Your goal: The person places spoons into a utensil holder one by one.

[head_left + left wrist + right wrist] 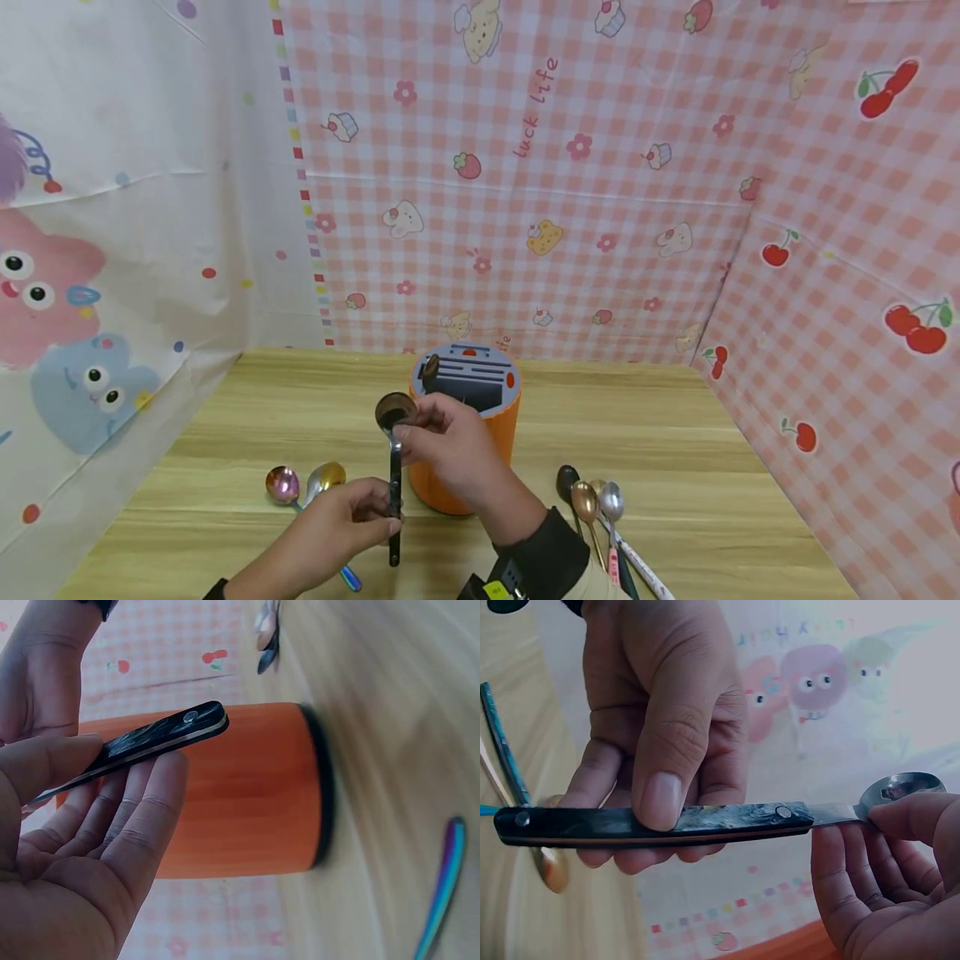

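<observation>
A spoon [394,500] with a dark marbled, riveted handle and a shiny metal bowl hangs upright in the air, bowl up. My left hand [333,525] pinches its handle between thumb and fingers; the right wrist view shows the thumb lying across the handle [735,817]. My right hand [457,446] holds the neck just beneath the bowl [900,781]. Behind the hands stands an orange cylindrical utensil holder [506,433] with a grey slotted top. One dark spoon bowl [431,371] sticks out of its left side.
Left on the wood-grain table lie a purple-pink spoon [282,485] and a gold-toned spoon [327,479], partly hidden by my left hand. To the right, several spoons [585,502] lie bunched together. Patterned cloth [525,208] hangs behind and at both sides.
</observation>
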Demonstrator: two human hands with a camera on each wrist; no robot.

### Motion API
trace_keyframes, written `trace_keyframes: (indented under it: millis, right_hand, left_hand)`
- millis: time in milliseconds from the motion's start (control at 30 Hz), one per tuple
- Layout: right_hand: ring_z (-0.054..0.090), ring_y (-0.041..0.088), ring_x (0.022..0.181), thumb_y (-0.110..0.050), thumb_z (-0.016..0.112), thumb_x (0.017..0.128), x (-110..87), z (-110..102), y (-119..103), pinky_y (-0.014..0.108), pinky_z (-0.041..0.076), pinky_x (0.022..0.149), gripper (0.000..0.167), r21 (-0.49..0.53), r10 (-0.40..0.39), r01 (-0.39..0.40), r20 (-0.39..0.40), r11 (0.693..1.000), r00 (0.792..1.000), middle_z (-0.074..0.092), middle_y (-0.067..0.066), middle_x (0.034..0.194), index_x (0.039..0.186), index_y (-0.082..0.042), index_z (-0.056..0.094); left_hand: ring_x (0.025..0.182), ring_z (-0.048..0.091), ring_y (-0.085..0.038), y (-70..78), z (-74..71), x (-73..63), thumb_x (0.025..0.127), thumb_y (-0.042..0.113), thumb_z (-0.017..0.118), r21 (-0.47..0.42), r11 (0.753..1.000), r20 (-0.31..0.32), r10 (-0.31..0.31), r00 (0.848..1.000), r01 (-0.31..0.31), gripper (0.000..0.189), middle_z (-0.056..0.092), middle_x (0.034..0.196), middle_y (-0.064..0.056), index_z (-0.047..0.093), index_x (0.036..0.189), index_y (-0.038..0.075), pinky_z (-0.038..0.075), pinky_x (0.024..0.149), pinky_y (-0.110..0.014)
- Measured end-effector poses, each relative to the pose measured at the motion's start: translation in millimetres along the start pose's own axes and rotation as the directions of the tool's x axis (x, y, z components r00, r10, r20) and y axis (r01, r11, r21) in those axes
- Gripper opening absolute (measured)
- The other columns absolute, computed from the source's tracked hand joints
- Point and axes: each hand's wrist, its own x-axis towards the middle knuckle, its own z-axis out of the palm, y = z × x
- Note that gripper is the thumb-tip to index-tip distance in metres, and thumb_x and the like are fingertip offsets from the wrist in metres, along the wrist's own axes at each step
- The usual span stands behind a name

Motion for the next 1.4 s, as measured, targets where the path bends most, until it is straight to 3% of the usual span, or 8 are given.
trace_keyframes:
  millis: [300, 500, 733, 900, 1167, 1400]
  right_hand:
    - [0.065, 0.016, 0.087, -0.007, 0.068, 0.097, -1.5, -17, -24, 0.034, 0.058, 0.081, 0.023, -0.039, -0.067, 0.065, -0.035, 0.997, 0.997, 0.064, 0.008, 0.102, 0.118, 0.000, 0.063]
    - [0.065, 0.022, 0.087, -0.008, 0.070, 0.095, -2.1, -29, -47, 0.038, 0.059, 0.080, 0.022, -0.068, -0.112, 0.105, -0.101, 0.992, 0.989, 0.063, 0.010, 0.100, 0.116, -0.003, 0.065]
    - [0.066, 0.024, 0.087, -0.009, 0.070, 0.095, 0.6, -39, -69, 0.041, 0.060, 0.080, 0.021, -0.119, -0.170, 0.153, -0.152, 0.981, 0.974, 0.063, 0.011, 0.099, 0.114, -0.004, 0.065]
    - [0.066, 0.025, 0.085, -0.010, 0.069, 0.096, 3.0, -45, -80, 0.044, 0.059, 0.081, 0.019, -0.163, -0.217, 0.191, -0.160, 0.968, 0.963, 0.064, 0.011, 0.098, 0.114, -0.005, 0.066]
    - [0.067, 0.027, 0.088, -0.013, 0.070, 0.096, 7.2, -52, -102, 0.038, 0.059, 0.083, 0.018, -0.206, -0.253, 0.215, -0.180, 0.955, 0.951, 0.064, 0.010, 0.097, 0.113, -0.007, 0.066]
    - [0.067, 0.024, 0.086, -0.010, 0.071, 0.096, 8.4, -58, -112, 0.039, 0.059, 0.084, 0.016, -0.214, -0.332, 0.293, -0.177, 0.932, 0.927, 0.067, 0.009, 0.095, 0.111, -0.006, 0.067]
  left_hand:
    - [0.092, 0.067, -0.020, 25.7, 1.7, 12.8, 0.097, 0.026, 0.070, 0.047, 0.998, -0.001, 0.032, 0.999, -0.032, 0.023, 0.071, 0.098, -0.003, 0.069, 0.108, 0.006, 0.056, 0.076, -0.031]
    - [0.092, 0.068, -0.019, 42.1, 2.6, 24.8, 0.098, 0.032, 0.069, 0.089, 0.994, -0.016, 0.066, 0.998, -0.064, 0.029, 0.072, 0.099, -0.001, 0.070, 0.112, 0.007, 0.056, 0.076, -0.032]
    - [0.089, 0.068, -0.020, 55.9, 5.6, 37.4, 0.098, 0.028, 0.069, 0.112, 0.986, -0.022, 0.124, 0.992, -0.121, 0.027, 0.071, 0.096, 0.000, 0.069, 0.111, 0.005, 0.055, 0.076, -0.030]
    - [0.095, 0.067, -0.017, 66.2, 4.9, 44.5, 0.098, 0.025, 0.069, 0.123, 0.978, -0.030, 0.173, 0.984, -0.168, 0.025, 0.071, 0.101, 0.000, 0.070, 0.113, 0.005, 0.056, 0.083, -0.033]
    - [0.097, 0.067, -0.016, 82.6, 4.8, 57.8, 0.098, 0.022, 0.069, 0.161, 0.974, -0.096, 0.175, 0.980, -0.158, 0.017, 0.071, 0.101, 0.000, 0.071, 0.111, 0.011, 0.055, 0.087, -0.038]
    - [0.096, 0.067, -0.016, 90.8, 4.4, 69.6, 0.096, 0.020, 0.071, 0.150, 0.980, -0.191, 0.160, 0.969, -0.132, 0.017, 0.071, 0.101, 0.002, 0.072, 0.112, 0.012, 0.055, 0.086, -0.037]
